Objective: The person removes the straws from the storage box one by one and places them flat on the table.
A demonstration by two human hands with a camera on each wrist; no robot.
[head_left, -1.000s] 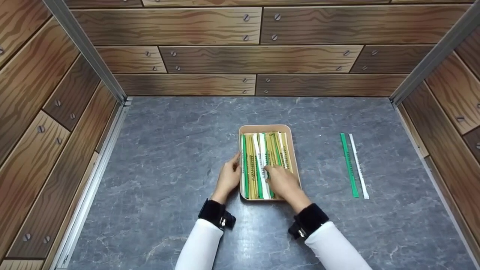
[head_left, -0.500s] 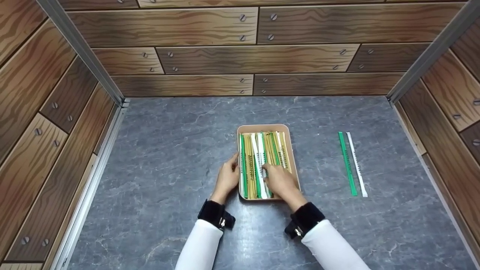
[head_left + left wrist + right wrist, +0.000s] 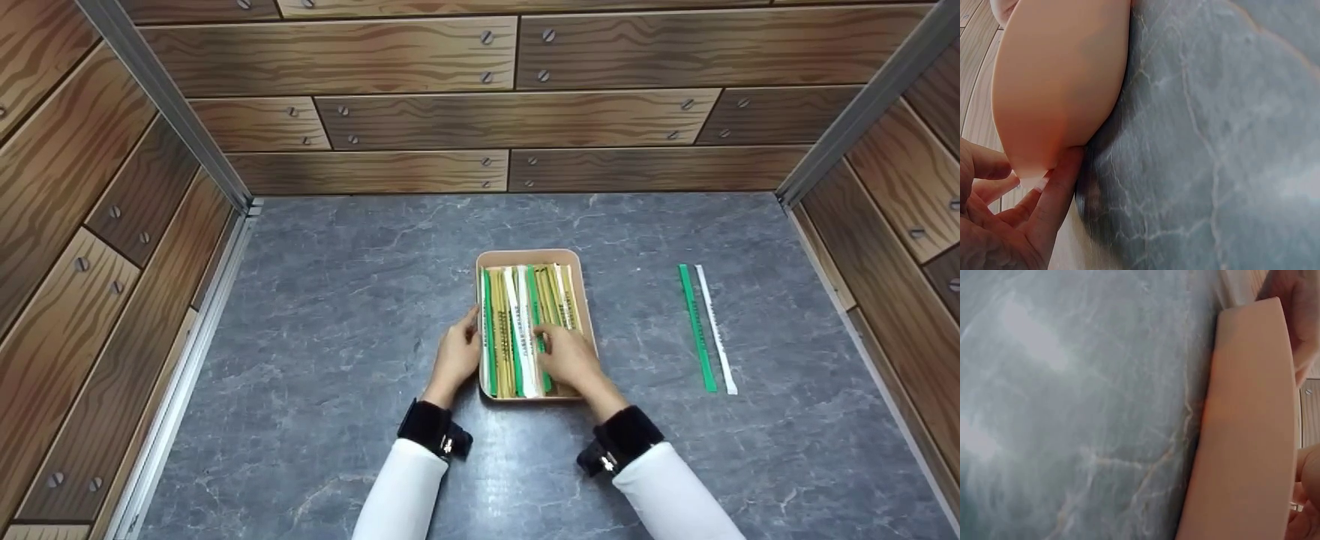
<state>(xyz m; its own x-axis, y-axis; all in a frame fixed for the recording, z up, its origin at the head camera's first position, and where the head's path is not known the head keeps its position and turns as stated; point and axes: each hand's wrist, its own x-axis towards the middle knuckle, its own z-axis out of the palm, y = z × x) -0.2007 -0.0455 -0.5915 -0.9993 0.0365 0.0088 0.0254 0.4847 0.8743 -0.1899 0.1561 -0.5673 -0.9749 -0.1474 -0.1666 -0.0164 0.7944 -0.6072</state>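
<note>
A shallow tan tray (image 3: 529, 257) in the head view holds a row of slim paper stick packets in gold, green and white, lying lengthwise side by side. My left hand (image 3: 456, 352) rests against the tray's left side; in the left wrist view its fingers (image 3: 1060, 183) lie fairly straight against the outer wall. Over the tray's front right part, my right hand (image 3: 571, 364) curls its thumb and forefinger at a green stick packet (image 3: 533, 289). Beside that lies a white stick packet (image 3: 523, 330). The hand's palm side is hidden, and the right wrist view mostly shows the tray wall (image 3: 1244, 427).
To the right of the tray, a loose green packet (image 3: 697, 330) and a loose white packet (image 3: 717, 330) lie nearly parallel on the grey marbled table (image 3: 345, 322). Wood-patterned walls (image 3: 420, 120) with metal corner strips enclose the table at the back and both sides.
My right hand has shifted slightly to the right, and the green packet under its fingers has edged right with it. My left hand stays at the tray's side.
</note>
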